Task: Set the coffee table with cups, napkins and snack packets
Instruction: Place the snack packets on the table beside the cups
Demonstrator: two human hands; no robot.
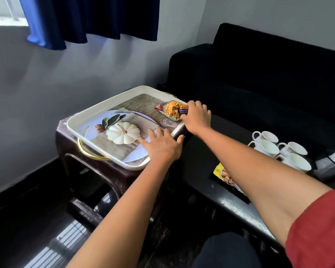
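A white tray (97, 111) with gold handles and a printed pumpkin picture sits on a dark brown stool (104, 175). On its far right end lies an orange and purple snack packet (171, 110), and my right hand (196, 117) is closed on that packet's right end. My left hand (161, 145) rests flat, fingers spread, over the tray's near rim. To the right, several white cups (278, 149) stand grouped on the black coffee table (220, 200). A yellow snack packet (223, 174) lies on that table, partly hidden by my right forearm.
A black sofa (269, 78) stands behind the coffee table. A grey striped cloth (331, 160) lies at the table's right edge. A blue curtain (89, 18) hangs on the grey wall above the stool. My knee shows at the bottom.
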